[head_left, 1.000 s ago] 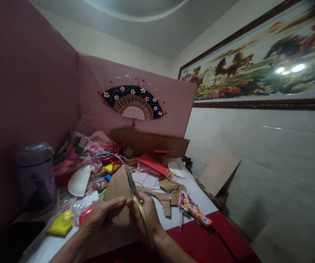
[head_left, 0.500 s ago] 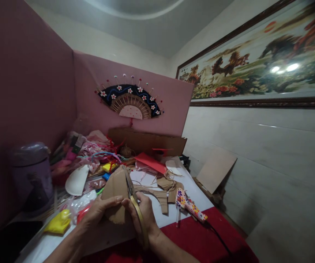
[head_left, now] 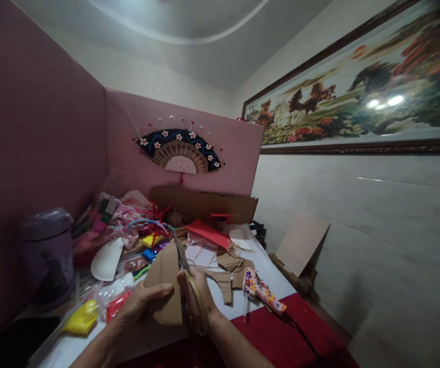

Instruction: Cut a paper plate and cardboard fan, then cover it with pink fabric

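No words or numbers can be read. Small dark marks [head_left: 252, 107] stand in the upper left corner of the framed picture [head_left: 342, 110], high up and to the right of the fingers [head_left: 162, 291], too small to make out.

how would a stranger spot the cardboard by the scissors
From the fan on the pink panel, look down to the left hand. The cardboard is gripped there, scissors along its right edge. Unlike the nearby cardboard scraps, it is hand-held.
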Available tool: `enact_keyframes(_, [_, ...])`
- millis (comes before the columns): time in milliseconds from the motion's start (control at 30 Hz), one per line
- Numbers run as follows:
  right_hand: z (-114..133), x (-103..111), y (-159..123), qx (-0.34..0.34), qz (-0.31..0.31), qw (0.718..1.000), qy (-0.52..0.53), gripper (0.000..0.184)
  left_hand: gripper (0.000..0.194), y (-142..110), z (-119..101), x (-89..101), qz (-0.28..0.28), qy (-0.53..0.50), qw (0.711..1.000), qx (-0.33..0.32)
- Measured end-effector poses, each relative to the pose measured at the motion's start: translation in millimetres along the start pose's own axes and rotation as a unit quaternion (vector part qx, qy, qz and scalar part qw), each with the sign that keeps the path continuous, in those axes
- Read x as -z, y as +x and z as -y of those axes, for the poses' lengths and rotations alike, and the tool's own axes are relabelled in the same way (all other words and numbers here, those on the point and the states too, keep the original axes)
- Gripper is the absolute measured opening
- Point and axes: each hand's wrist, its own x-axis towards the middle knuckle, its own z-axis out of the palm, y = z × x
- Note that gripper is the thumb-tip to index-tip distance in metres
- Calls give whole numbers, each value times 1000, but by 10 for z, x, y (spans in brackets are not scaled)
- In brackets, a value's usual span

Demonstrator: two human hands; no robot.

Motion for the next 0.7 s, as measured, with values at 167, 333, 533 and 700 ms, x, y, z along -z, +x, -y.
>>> enact_keyframes(167, [-16,-3,-5,21,-1,1000,-15,73,51,27,4,22,-9,4,1000,-21])
enact_keyframes(333, [-52,9,-31,39,-30,997,-59,67,50,53,5,48,-3,0,1000,-21])
enact_keyframes(533, [-106,18,-27,-93,27,994,42,75,20,58,-84,149,-40,-18,999,-2])
enact_keyframes(700, [9,131,72,-70,23,997,-3,72,12,40,-130,295,-32,-67,997,6])
